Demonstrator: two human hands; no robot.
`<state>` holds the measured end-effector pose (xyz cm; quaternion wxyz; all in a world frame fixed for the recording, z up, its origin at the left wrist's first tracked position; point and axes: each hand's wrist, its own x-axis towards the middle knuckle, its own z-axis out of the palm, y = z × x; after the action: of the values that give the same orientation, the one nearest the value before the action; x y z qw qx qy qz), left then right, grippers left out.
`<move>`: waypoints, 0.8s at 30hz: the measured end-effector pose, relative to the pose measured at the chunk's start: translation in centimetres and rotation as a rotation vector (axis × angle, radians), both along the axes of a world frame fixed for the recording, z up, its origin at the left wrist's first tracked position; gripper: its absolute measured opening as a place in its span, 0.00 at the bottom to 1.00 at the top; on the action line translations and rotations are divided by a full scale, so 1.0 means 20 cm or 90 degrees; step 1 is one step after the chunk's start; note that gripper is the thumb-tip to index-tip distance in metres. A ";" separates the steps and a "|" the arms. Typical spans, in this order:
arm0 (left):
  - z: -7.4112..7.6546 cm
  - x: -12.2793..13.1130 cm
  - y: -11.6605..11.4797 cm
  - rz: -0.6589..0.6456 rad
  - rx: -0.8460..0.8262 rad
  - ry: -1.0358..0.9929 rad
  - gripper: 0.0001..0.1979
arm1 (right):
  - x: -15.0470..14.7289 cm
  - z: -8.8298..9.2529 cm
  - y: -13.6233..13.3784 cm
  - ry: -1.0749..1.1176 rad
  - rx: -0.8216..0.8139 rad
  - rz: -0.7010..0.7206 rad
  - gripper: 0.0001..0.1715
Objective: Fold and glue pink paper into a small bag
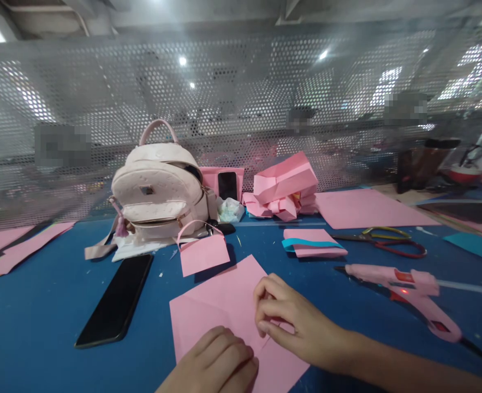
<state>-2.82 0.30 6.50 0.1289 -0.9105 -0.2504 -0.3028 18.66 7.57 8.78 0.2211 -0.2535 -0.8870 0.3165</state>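
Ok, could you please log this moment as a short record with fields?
surface: blue table
left hand: resting on the pink paper sheet
right hand: pinching a fold of the sheet
left of sheet: black phone
right of sheet: pink glue gun, scissors beyond it
behind sheet: small pink paper bag, pale backpack

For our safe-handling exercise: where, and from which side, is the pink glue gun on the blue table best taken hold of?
Grip the pink glue gun by its handle, coming from the near right. It lies flat, nozzle pointing left, handle slanting toward the wearer; a red glow by the trigger suggests it may be hot.
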 end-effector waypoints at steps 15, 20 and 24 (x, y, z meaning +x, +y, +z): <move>0.01 -0.01 0.00 -0.004 -0.006 0.013 0.13 | 0.01 0.00 -0.01 -0.023 0.039 0.032 0.11; 0.00 -0.01 0.00 -0.007 0.000 0.009 0.13 | 0.01 -0.01 -0.01 -0.008 0.035 0.029 0.11; 0.00 0.00 0.00 -0.001 -0.003 -0.004 0.14 | 0.01 0.00 -0.01 -0.001 0.030 0.025 0.11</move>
<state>-2.90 0.33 6.46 0.1255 -0.9101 -0.2506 -0.3054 18.92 7.36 8.76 0.2201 -0.2310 -0.8990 0.2999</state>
